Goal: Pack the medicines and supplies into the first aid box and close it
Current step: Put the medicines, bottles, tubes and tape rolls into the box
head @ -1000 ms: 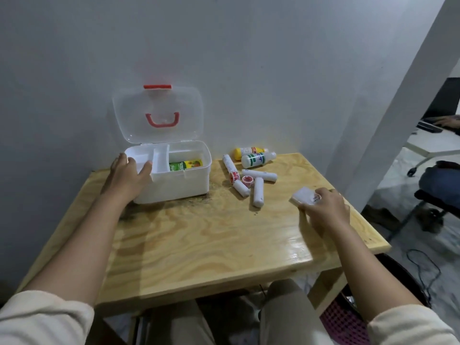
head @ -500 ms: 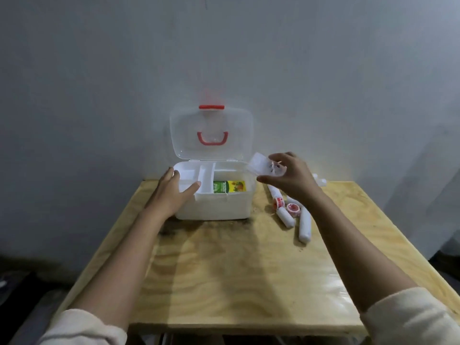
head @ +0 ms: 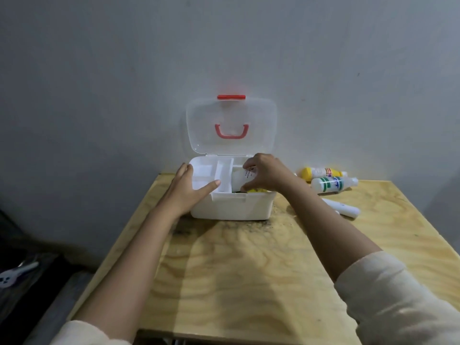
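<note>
The white first aid box (head: 231,207) stands open at the back of the wooden table, its clear lid (head: 231,115) with red handle leaning on the wall. My left hand (head: 190,189) rests on the box's left rim, thumb across the divided tray. My right hand (head: 266,174) holds a small white packet (head: 240,180) tilted down into the box's right compartment, over a yellow item (head: 256,191). A yellow bottle (head: 321,172), a white bottle with green label (head: 333,184) and a white tube (head: 344,209) lie on the table to the right.
The wooden table (head: 249,282) stands against a grey wall. To the left, beyond the table edge, the floor is dark and a pale object (head: 15,273) lies there. Dark specks dot the wood just in front of the box.
My right hand has carried the white packet from the table's right side over to the box and lowered it into the right compartment. My left hand stays on the box.
</note>
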Demonstrator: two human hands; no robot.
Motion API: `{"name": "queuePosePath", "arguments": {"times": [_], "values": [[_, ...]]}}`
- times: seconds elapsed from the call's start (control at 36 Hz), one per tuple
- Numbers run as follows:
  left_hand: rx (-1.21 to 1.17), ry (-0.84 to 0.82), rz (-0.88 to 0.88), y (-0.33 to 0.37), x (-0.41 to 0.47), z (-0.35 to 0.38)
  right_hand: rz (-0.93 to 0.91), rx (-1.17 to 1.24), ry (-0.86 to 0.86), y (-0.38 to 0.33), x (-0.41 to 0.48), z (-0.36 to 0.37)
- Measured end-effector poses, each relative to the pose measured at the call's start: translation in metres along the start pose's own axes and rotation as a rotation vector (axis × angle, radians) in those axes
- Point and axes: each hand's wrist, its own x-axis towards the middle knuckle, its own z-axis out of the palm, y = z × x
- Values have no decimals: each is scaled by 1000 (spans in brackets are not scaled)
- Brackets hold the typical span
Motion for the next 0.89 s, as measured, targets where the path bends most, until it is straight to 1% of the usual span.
{"name": "queuePosePath", "arguments": {"times": [0.11,0.28,0.47,0.69,0.89], "values": [[-26,18,7,4,-2,0,-17,37,-53,-3,7,6],[-60,28,1,6,-4,-2,-21,30,-80,-1,8,6],[-48,26,14,9,-7,-6,3,-107,-61,14,1,-4],[-34,34,16,12,-10,-7,10,-101,-53,14,3,6],[-34,16,19,12,-10,-8,0,-35,-49,11,9,14]]}}
